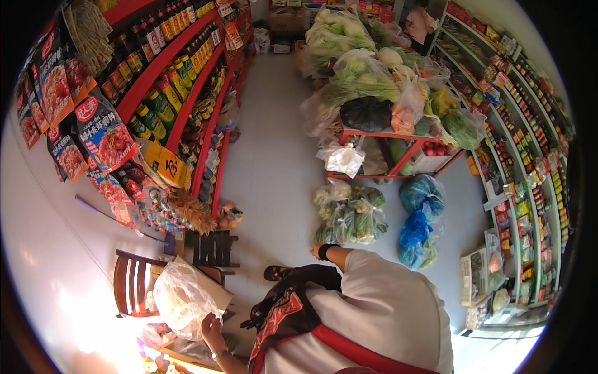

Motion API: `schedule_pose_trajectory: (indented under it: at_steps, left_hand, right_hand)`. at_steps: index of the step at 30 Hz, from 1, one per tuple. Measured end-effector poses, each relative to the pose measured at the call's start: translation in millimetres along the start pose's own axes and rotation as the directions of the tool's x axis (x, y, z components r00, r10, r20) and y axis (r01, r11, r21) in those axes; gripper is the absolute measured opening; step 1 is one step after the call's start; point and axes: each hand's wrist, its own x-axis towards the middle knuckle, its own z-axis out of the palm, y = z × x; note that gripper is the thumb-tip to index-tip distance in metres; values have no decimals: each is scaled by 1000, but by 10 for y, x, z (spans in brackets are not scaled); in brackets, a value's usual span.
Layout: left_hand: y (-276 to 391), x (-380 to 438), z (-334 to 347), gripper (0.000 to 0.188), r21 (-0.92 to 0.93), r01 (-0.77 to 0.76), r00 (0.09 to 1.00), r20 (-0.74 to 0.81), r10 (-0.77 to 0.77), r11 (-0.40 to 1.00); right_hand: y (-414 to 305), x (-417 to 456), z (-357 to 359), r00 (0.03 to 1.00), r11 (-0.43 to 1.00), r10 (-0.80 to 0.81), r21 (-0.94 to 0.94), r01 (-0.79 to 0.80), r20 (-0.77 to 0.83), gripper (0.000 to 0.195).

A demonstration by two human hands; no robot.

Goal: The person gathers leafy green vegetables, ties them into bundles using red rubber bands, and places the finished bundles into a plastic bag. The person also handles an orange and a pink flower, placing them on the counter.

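Note:
My left hand point(212, 331), with a band at its wrist, is at the lower left with fingers curled. Its fingertips meet the edge of a large clear plastic bag point(180, 292); whether they grip it I cannot tell. The bag rests by a wooden chair point(126, 285) and a cardboard box point(212, 285). My right hand point(317, 251), below a black wristband, is held low before my body, its fingers mostly hidden. Nearest it, bagged vegetables point(350, 215) in clear plastic lie on the floor. I wear a dark apron point(285, 313) with a red strap over a white shirt.
Red shelving point(173, 126) with bottles stands left, beside hanging seasoning packets point(105, 128). A red-framed stand point(397, 168) bears bagged vegetables. Blue plastic bags point(416, 229) lie on the floor. Stocked shelves point(518, 163) line the right. A person point(418, 25) is at the back.

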Motion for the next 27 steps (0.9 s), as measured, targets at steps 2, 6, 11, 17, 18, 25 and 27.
schedule_pose_trajectory:
  at_steps: [2, 6, 11, 17, 18, 25, 27]
  left_hand:
    - [-72, -19, -39, 28, 32, -18, 1000, -17, 19, 999]
    - [-7, -72, -94, 25, 111, -51, 998, -29, 54, 993]
    - [-96, -120, -162, 29, 126, -58, 998, -14, 60, 990]
    - [-481, 7, -206, 29, 184, -5, 1000, -21, 9, 983]
    - [-553, 36, -178, 30, 161, 16, 1000, -19, -14, 987]
    - [-849, 226, 173, 31, 110, 166, 986, -23, -165, 980]
    - [-790, 255, 319, 31, 102, 209, 977, -63, -204, 973]
  right_hand:
    - [8, 137, 0, 1000, 999, -16, -41, 17, 21, 41]
    - [-54, -80, 39, 986, 948, -156, 270, 168, -66, 33]
    - [36, 59, 151, 996, 889, -75, 457, 42, 56, 21]
    - [79, 147, 60, 988, 952, -49, 306, 3, 145, 27]
    - [64, 153, -5, 990, 954, -50, 299, 8, 135, 26]
    - [-555, 614, -603, 988, 984, -131, 136, 119, 86, 23]
    - [-987, 793, -750, 972, 971, -236, -27, 236, 13, 23]
